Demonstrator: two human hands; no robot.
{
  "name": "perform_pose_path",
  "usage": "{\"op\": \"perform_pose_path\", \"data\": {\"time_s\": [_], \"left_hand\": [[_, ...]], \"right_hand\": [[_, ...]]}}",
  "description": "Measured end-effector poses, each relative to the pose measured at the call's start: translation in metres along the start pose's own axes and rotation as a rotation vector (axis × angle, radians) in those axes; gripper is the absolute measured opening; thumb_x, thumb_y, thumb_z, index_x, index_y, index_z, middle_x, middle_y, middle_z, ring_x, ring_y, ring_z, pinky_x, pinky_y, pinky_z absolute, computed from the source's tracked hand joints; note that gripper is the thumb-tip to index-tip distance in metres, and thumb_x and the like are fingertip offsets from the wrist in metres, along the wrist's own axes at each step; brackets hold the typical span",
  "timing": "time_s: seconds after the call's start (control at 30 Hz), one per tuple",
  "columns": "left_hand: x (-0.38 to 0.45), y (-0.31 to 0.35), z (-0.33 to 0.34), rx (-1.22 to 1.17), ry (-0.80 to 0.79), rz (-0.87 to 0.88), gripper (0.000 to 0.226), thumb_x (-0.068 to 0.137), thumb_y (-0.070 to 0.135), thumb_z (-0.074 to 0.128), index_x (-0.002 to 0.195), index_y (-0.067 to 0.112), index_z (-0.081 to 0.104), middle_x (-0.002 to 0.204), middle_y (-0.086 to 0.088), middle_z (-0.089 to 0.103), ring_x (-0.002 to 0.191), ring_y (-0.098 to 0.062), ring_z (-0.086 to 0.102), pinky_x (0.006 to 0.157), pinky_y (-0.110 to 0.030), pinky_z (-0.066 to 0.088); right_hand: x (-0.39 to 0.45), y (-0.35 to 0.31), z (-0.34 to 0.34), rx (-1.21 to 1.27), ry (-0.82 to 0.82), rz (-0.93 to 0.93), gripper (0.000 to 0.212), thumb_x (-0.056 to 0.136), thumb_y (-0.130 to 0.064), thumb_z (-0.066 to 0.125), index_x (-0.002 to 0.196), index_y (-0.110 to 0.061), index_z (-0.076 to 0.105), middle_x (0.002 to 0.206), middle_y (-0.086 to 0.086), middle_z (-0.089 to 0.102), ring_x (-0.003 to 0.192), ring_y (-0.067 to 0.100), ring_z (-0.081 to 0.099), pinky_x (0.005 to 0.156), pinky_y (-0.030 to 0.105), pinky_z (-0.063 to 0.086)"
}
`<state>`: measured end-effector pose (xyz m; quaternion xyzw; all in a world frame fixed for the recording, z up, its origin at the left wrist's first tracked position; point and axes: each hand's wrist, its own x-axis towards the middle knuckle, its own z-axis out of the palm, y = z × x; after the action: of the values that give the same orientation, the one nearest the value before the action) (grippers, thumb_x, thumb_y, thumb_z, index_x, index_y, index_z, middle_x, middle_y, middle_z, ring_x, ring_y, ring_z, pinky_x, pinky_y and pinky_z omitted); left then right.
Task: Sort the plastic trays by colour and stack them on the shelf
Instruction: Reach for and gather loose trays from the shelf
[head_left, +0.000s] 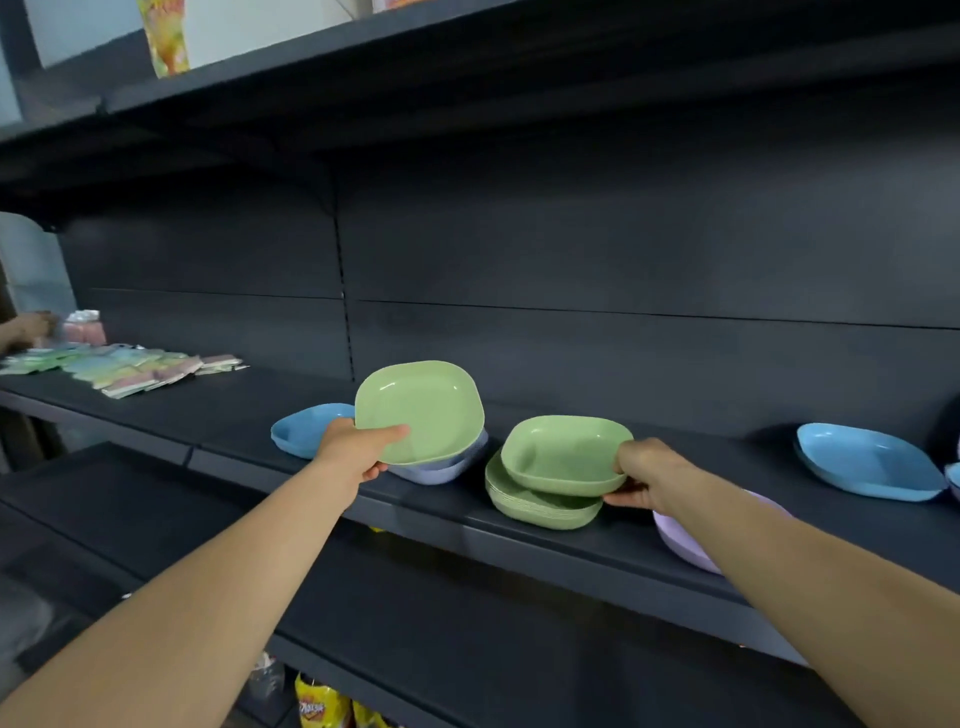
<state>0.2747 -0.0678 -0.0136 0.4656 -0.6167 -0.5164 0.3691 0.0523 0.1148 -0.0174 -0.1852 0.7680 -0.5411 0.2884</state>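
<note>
Both of my forearms fill the near view, reaching up to the dark shelf (597, 540) that runs across the frame, the biggest thing here.

On it, from my side: a green stack (535, 501) sits near the front edge in the middle, a blue tray (867, 462) lies well off to the right, another blue tray (306, 428) to the left, a lilac tray (441, 465) between that one and the green stack, and a second lilac tray (680, 540) shows partly behind my right wrist.

My right hand (649, 475) pinches the rim of a green tray (566, 454), thumb on top and fingers curled beneath, holding it just over the green stack and slightly askew to it. My left hand (358, 449) grips a second green tray (421, 410) by its near edge, thumb across the face, tilted up above the lilac tray.

I judge the greens are being gathered. Next I should square the right tray onto the stack, release, then bring the left one across on top.

Far left lie pastel packets (130, 371).
</note>
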Motion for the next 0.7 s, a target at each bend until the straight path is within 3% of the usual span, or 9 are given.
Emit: {"op": "perform_pose_path", "data": {"time_s": [0.13,0.37,0.7], "left_hand": [[0.017,-0.002,0.006,-0.004,-0.020,-0.003,0.022,0.080,0.019,0.074,0.091,0.008,0.058,0.073,-0.006,0.054,0.054,-0.014,0.045,0.052,-0.024,0.040],[0.025,-0.008,0.023,-0.018,-0.041,-0.007,0.027,0.079,0.018,0.075,0.095,0.007,0.056,0.078,-0.008,0.054,0.056,-0.016,0.044,0.052,-0.024,0.040],[0.023,-0.009,0.029,-0.022,-0.034,-0.020,0.034,0.079,0.018,0.075,0.104,0.004,0.057,0.085,-0.011,0.057,0.057,-0.015,0.046,0.054,-0.024,0.043]], "right_hand": [[0.010,0.009,0.013,-0.144,0.026,-0.003,0.023,0.092,0.000,0.035,0.072,-0.007,0.043,0.070,0.011,0.047,0.055,0.021,0.045,0.047,0.026,0.038],[0.017,0.013,0.011,-0.240,0.000,0.012,0.018,0.090,-0.001,0.039,0.073,-0.006,0.045,0.063,0.010,0.048,0.047,0.018,0.045,0.032,0.013,0.032],[0.021,0.016,0.009,-0.233,-0.078,0.031,0.017,0.089,-0.006,0.057,0.079,-0.009,0.044,0.067,0.009,0.046,0.047,0.016,0.045,0.031,0.013,0.034]]}}
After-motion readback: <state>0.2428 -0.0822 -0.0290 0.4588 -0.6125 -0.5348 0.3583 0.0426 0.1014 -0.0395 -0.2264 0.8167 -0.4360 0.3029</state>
